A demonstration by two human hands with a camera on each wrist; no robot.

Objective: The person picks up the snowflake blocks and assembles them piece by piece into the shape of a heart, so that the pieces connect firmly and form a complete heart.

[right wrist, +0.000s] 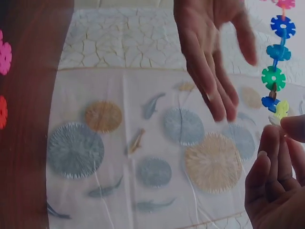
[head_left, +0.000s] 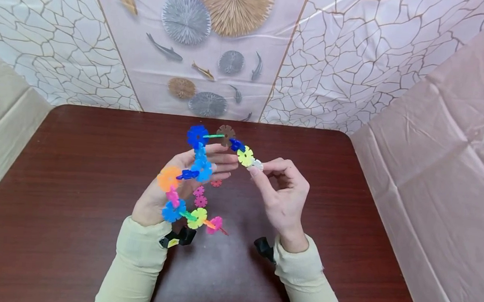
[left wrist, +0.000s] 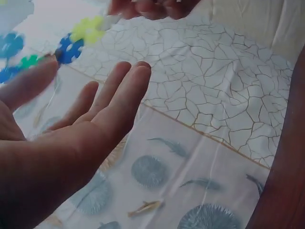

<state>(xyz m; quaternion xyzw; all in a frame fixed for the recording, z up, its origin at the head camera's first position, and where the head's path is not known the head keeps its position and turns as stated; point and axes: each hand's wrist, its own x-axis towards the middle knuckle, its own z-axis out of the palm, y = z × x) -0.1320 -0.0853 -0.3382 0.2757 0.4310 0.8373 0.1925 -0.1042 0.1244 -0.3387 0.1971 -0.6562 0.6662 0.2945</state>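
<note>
A chain of interlocking plastic snowflake discs [head_left: 201,169] in blue, orange, pink, green, yellow and other colours curves in front of my left hand [head_left: 220,161]. That hand is held up with fingers extended; whether the chain touches it I cannot tell. Between thumb and fingertips, my right hand [head_left: 285,193] pinches a white disc [head_left: 257,164] at the chain's end, beside a yellow disc [head_left: 245,156]. In the right wrist view, the chain [right wrist: 274,78] slants down to the right fingertips, with the left hand [right wrist: 205,57] apart from it.
Loose pink discs [head_left: 200,201] and a red disc [head_left: 216,183] lie on the dark brown table [head_left: 77,196], below the left hand. A patterned sheet [head_left: 214,52] covers the wall behind the table. Pale cloth [head_left: 441,158] hangs at the right.
</note>
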